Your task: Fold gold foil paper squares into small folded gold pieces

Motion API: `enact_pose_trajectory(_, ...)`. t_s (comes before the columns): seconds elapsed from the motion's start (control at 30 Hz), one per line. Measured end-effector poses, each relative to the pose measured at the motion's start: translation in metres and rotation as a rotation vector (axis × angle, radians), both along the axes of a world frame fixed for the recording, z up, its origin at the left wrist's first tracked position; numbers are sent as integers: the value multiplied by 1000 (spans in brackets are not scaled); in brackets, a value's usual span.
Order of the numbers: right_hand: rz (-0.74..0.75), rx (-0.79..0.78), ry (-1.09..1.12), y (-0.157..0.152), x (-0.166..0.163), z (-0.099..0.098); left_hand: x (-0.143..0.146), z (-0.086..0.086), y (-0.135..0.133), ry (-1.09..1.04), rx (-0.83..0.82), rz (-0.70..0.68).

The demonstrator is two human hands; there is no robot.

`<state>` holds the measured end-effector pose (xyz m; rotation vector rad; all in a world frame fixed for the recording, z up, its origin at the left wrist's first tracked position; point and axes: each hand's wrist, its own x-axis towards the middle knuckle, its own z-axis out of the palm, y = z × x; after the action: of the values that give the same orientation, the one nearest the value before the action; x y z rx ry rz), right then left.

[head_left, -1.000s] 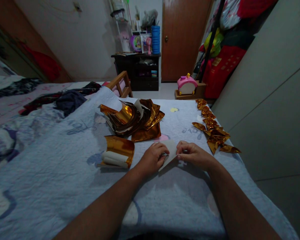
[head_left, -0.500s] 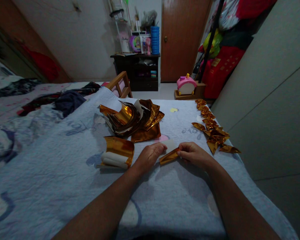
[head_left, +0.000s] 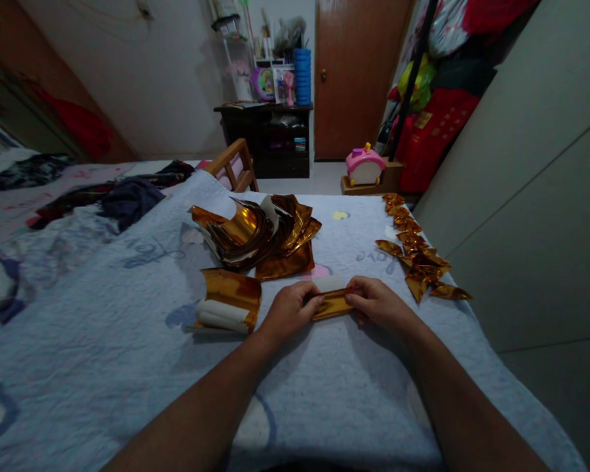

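Observation:
A sheet of gold foil paper (head_left: 332, 303), partly rolled or folded into a narrow strip, lies across between my hands, its pale side showing behind. My left hand (head_left: 295, 305) pinches its left end between thumb and fingers. The other end is gripped by my right hand (head_left: 374, 298), thumb on top. Left of my left hand lies a curled gold sheet (head_left: 231, 292) with a white rolled edge. Beyond it sits a fanned stack of gold foil sheets (head_left: 246, 229).
Several folded gold foil pieces (head_left: 423, 265) line the right edge of the blue patterned bedspread (head_left: 128, 367). A wooden chair (head_left: 233, 167) stands past the far edge, and a pale cabinet (head_left: 531, 216) rises on the right. Dark clothes (head_left: 132, 200) lie at the left.
My left hand has closed onto the left end of the foil paper, which it was beside before. The strip has turned from slanted to nearly level. The view has shifted slightly.

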<state>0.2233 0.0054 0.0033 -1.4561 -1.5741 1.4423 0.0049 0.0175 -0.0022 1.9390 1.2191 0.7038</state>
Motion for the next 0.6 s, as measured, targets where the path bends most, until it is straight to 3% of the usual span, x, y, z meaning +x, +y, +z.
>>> enact_pose_trajectory(0.17,-62,132,-36,1,-4,-2,1,2,0,51,37,52)
enact_pose_trajectory(0.6,-50,92,-67,0,-3,-12,0,-1,-1,42,28,89)
